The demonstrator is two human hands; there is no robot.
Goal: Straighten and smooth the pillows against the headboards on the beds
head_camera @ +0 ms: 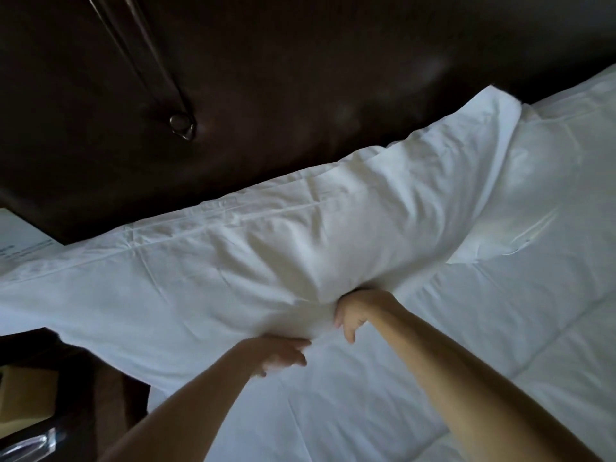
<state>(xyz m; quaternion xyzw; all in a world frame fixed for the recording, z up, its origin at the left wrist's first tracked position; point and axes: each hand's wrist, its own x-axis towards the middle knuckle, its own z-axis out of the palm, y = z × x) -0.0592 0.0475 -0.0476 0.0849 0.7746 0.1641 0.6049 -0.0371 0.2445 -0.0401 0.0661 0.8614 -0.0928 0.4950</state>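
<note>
At the far left a dark nightstand (50, 378) sits just beside the bed, and above it the dark padded headboard (300, 78) runs across the top of my view. The pillow (266, 248) lies along its foot, white and creased, its back edge touching the leather. My left hand (283, 356) rests flat and relaxed at the pillow's near edge, fingers spread on the cloth, gripping nothing. My right hand (356, 315) is tucked against the underside of the bulge, and its fingertips are hidden in the fabric, so I cannot tell whether they pinch it or only push. I judge the pillow light, soft and quick to slump, so it wants lifting from the long near edge, then palms stroked outward. To the right, a second pillow (533, 181) leans beside it on the quilted duvet (500, 345).
</note>
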